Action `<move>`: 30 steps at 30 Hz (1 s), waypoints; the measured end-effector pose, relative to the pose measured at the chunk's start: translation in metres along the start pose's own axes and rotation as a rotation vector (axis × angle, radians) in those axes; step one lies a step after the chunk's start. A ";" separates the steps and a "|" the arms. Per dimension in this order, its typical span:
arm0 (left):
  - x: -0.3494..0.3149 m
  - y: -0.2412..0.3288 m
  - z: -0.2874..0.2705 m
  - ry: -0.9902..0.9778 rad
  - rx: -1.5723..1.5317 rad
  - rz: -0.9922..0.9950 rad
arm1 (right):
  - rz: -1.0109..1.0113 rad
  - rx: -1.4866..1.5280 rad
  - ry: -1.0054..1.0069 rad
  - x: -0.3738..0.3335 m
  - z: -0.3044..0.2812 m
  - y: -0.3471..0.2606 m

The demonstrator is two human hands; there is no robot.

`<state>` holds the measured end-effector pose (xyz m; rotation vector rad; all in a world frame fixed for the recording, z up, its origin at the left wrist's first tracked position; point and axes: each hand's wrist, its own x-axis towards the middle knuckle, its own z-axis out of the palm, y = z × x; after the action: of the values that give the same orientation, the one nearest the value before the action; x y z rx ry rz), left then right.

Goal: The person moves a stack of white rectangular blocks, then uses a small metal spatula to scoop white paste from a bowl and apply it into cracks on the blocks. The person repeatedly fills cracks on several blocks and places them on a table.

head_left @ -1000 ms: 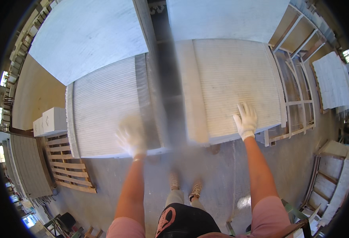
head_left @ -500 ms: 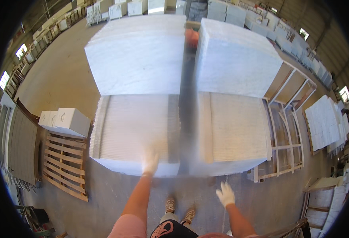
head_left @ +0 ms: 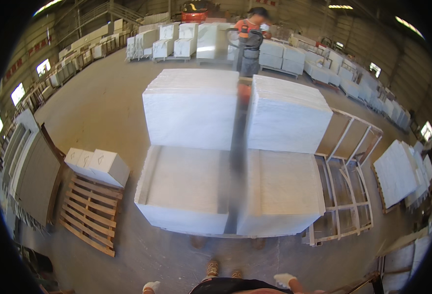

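Note:
At the lower edge, my left hand (head_left: 151,285) in a white glove hangs low beside my body, its fingers loosely stretched and nothing seen in it. My right hand (head_left: 284,280), gloved too, is held low on the other side, fingers extended and without an object. Neither touches the stone stacks ahead. Nearest are two low stacks of pale slabs, a left one (head_left: 181,218) and a right one (head_left: 279,225), with a dark gap between them. Behind them rise a taller left stack (head_left: 191,120) and a taller right stack (head_left: 287,122).
A person (head_left: 251,41) stands behind the stacks beside a pallet jack handle (head_left: 241,51). White boxes (head_left: 98,164) sit by a wooden pallet (head_left: 89,210) on the left. A slatted frame (head_left: 346,201) and more slabs (head_left: 395,169) stand right.
My left hand has drawn back from above the left low stack to the lower edge. My right hand has lowered as well. The view has tilted up, bringing the person into sight.

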<state>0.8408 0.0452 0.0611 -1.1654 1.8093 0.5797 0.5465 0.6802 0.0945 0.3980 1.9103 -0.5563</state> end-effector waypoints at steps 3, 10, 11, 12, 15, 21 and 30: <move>-0.015 0.007 -0.025 0.099 -0.066 0.096 | -0.640 -0.653 0.153 0.007 -0.031 -0.048; -0.058 0.180 -0.060 0.121 -0.209 0.552 | -0.957 -0.537 0.388 0.003 -0.056 -0.135; -0.067 0.207 -0.058 0.092 -0.220 0.613 | -0.959 -0.428 0.458 -0.004 -0.051 -0.125; -0.076 0.231 -0.058 0.059 -0.219 0.661 | -0.991 -0.338 0.482 -0.011 -0.046 -0.109; -0.099 0.285 -0.052 -0.029 -0.170 0.759 | -0.786 -0.189 0.437 -0.022 -0.031 -0.046; -0.112 0.324 -0.049 -0.123 -0.045 0.793 | 0.047 0.164 0.322 -0.055 0.029 0.141; -0.099 0.323 -0.064 -0.149 0.032 0.738 | 0.292 0.425 0.284 -0.091 0.166 0.242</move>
<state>0.5431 0.1899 0.1548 -0.3819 2.0839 1.0146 0.8327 0.7900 0.0754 1.0600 1.9458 -0.7389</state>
